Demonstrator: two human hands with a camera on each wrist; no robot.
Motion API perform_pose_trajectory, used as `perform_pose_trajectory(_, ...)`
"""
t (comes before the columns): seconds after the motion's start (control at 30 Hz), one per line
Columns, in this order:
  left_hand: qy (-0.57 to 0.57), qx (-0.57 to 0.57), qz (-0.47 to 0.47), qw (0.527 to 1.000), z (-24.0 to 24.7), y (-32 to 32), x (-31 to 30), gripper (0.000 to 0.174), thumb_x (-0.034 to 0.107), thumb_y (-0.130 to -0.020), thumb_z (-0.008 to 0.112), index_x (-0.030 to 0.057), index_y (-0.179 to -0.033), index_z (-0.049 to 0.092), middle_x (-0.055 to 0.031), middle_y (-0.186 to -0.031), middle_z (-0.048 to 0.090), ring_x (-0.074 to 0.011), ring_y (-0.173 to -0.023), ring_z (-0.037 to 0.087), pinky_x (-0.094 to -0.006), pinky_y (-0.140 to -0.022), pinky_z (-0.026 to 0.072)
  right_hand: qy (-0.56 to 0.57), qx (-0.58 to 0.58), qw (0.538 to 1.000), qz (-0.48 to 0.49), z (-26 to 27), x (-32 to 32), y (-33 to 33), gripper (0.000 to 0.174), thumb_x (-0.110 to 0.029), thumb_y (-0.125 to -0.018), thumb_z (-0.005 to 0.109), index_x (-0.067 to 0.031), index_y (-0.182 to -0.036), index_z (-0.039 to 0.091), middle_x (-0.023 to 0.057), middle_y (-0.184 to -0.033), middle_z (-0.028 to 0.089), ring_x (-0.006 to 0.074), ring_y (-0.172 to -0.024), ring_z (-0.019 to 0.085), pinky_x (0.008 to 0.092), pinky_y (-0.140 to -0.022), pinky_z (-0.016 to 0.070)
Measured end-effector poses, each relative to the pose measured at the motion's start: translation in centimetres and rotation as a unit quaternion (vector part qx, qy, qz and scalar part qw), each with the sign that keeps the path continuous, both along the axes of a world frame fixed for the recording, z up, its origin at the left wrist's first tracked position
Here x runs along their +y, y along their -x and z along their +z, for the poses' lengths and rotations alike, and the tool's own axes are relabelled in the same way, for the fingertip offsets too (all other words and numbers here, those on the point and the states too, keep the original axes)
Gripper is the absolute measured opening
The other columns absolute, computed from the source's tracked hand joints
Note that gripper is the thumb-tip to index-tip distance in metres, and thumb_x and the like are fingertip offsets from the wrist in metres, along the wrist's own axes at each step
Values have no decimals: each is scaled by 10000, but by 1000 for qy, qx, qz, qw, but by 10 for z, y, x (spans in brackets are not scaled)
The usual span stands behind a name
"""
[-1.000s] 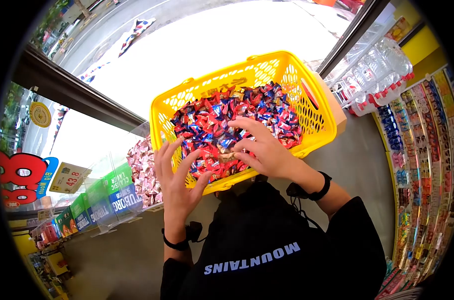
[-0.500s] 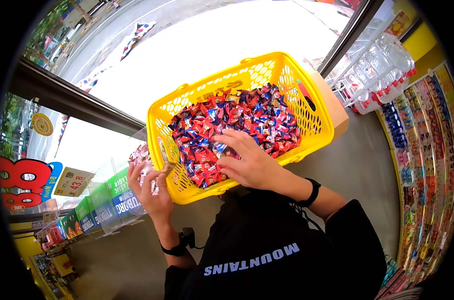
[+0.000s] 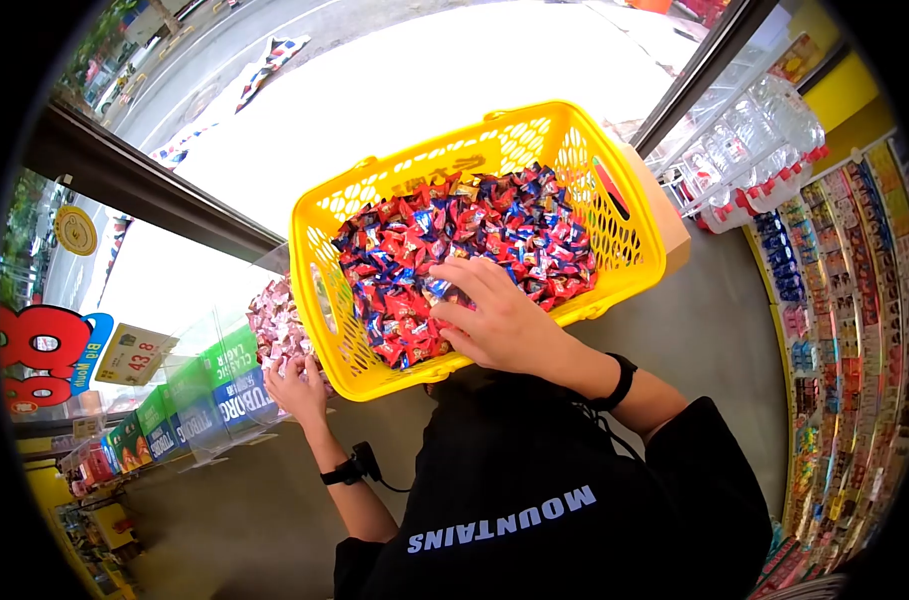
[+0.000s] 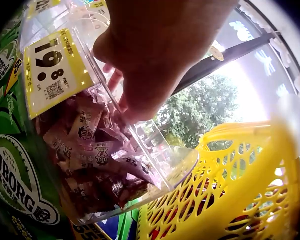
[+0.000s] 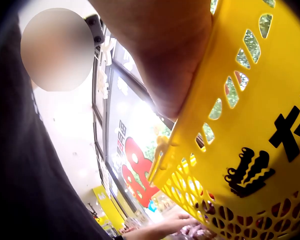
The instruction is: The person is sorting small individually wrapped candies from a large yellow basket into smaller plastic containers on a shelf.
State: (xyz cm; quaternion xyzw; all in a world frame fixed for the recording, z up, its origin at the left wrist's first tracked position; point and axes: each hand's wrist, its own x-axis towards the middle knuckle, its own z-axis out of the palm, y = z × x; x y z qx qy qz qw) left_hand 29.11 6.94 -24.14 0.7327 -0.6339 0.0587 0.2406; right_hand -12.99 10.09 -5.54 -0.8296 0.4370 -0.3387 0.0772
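Note:
Twist-wrapped red and blue candies (image 3: 404, 310) fill much of a yellow plastic basket (image 3: 339, 372). My right hand (image 3: 489, 315) reaches over its near rim, fingers relaxed and bent over the candies, thumb apart. In the right wrist view only the heel of this hand (image 5: 165, 75) shows at the rim. To the left, my left hand (image 3: 296, 388) is at a clear bin of pink-wrapped candies (image 3: 274, 315), its fingers loosely spread. The left wrist view has the left hand (image 4: 150, 65) reaching in over the bin wall (image 4: 140, 145); its fingertips are largely hidden.
Tuborg beer boxes (image 3: 229, 375) stand below the bin, and a price card (image 4: 55, 72) hangs on its front. A cardboard box (image 3: 674, 225) sits under the basket's right end. Bottled water (image 3: 764, 130) and snack shelves (image 3: 834, 330) are at right; windows lie ahead.
My left hand moved from over the basket, carrying a tan-wrapped candy past its left rim, down to the pink candies. That candy is no longer visible. My right hand shifted slightly left over the candies.

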Motion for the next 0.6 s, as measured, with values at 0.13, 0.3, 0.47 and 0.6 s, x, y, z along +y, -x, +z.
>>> perform_pose_trajectory(0.13, 27, 38, -14, 999, 30, 18, -2, 236, 301, -936, 808, 120, -1081, 768, -187, -1415, 613, -432, -1424, 466, -590, -1201, 367, -8, 18, 1000, -5, -4, 0, 5, 354, -180, -860, 818, -108, -1185, 696, 172, -1454, 572, 391, -1379, 538, 550, -1132, 448)
perform_pose_trajectory(0.3, 84, 130, -80, 985, 124, 63, 3, 339, 205, -962, 775, 91, -1274, 711, -200, -1522, 522, -416, -1479, 416, -559, -1233, 323, -63, 103, 993, 5, 25, -3, 37, 412, -244, -873, 803, -131, -1254, 696, 143, -1450, 603, 369, -1336, 570, 539, -1143, 433)
perform_pose_trajectory(0.47, 97, 120, -222, 963, 187, 113, 3, 373, 222, -939, 801, 102, -1280, 712, -186, -1574, 486, -447, -1539, 338, -585, -1257, 283, -181, 246, 950, -64, 61, -42, 79, 520, -292, -924, 773, -120, -1401, 663, 168, -1509, 586, 403, -1355, 582, 513, -1156, 462)
perform_pose_trajectory(0.6, 63, 97, -301, 947, 199, 144, 0, 418, 244, -931, 801, 134, -1321, 701, -174, -1593, 482, -441, -1558, 326, -589, -1278, 251, -352, 287, 888, -65, 34, -104, 116, 699, -379, -928, 745, -107, -1541, 549, 211, -1567, 543, 443, -1374, 581, 512, -1162, 479)
